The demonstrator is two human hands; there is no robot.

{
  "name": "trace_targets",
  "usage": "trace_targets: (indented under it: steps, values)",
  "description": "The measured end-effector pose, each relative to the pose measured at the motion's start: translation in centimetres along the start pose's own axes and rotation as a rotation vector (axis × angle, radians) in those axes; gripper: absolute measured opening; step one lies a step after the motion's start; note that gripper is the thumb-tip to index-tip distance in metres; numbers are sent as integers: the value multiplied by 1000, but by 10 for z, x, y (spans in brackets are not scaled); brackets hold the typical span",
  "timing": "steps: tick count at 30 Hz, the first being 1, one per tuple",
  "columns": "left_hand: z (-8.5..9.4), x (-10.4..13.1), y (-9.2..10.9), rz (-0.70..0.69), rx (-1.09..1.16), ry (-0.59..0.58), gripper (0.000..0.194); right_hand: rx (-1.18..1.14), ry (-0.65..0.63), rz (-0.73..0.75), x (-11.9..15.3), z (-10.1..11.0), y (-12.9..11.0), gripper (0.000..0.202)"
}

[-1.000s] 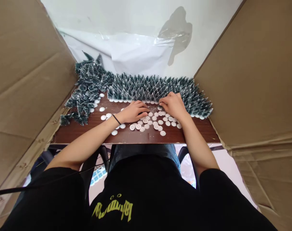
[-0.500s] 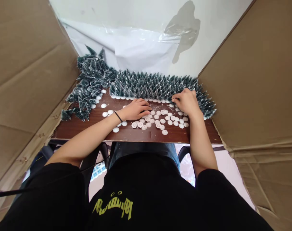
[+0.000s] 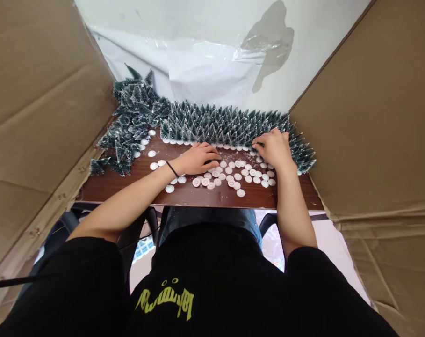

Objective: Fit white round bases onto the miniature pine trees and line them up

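Your left hand (image 3: 198, 159), loosely spread, overlaps white discs (image 3: 217, 182) strewn on the brown table (image 3: 198, 198). Your right hand (image 3: 275, 147) blocks part of the bottle-brush trees (image 3: 215, 124) rowed behind; I can't tell if it grips anything. Jumbled trees (image 3: 135, 103) crowd the left brown panel (image 3: 51, 84).

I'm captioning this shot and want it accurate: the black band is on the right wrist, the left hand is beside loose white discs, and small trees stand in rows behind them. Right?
One slip: the head view shows the black band on the left wrist. The left hand is beside loose white discs, and small trees stand in rows behind them.
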State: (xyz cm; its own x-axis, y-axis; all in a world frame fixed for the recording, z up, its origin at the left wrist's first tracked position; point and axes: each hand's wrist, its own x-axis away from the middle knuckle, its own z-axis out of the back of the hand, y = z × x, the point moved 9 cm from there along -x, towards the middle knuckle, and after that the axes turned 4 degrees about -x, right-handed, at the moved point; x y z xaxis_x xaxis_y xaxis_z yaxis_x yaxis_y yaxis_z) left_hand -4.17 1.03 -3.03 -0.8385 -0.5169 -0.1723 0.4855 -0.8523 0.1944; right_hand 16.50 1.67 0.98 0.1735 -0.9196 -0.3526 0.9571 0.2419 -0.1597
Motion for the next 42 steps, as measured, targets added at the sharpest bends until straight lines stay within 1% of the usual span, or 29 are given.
trace_targets:
  steps: [3, 5, 8, 10, 12, 14, 17, 20, 23, 26, 29, 32, 35, 39, 42]
  values:
    - [8, 0, -5, 33, 21, 38, 53, 26, 16, 7, 2, 2, -3, 28]
    - [16, 1, -9, 56, 36, 68, 55, 37, 50, 8, 3, 6, -4, 31]
    - [25, 2, -11, 60, 18, 83, 46, 36, 138, 3, 3, 16, -9, 36]
    - [28, 3, -11, 59, -10, 71, 42, 0, 190, 16, 3, 20, -17, 38]
    - [28, 3, -11, 65, -26, 46, 43, -77, 203, 72, 2, 17, -31, 39]
    - [26, 3, -11, 83, -18, 28, 43, -165, 158, 169, 2, 6, -52, 39]
    - [24, 3, -12, 110, 43, 42, 40, -240, 38, 312, 5, -19, -83, 36]
    - [25, 3, -10, 111, 130, 91, 36, -288, -45, 386, 9, -40, -100, 33]
    - [27, 3, -8, 108, 174, 128, 31, -346, -95, 411, 10, -49, -104, 34]
    - [27, 3, -8, 113, 167, 130, 26, -387, -125, 418, 11, -51, -105, 34]
    - [25, 2, -8, 116, 145, 125, 20, -401, -119, 430, 11, -48, -108, 34]
    - [23, 1, -9, 103, 103, 120, 14, -406, -88, 473, 14, -46, -116, 34]
    - [21, 1, -10, 94, 52, 89, 17, -426, -99, 508, 16, -51, -122, 32]
    - [18, 1, -13, 88, 30, 50, 27, -467, -126, 494, 16, -61, -121, 26]
    - [17, 1, -16, 101, 44, 45, 29, -481, -120, 505, 16, -62, -122, 21]
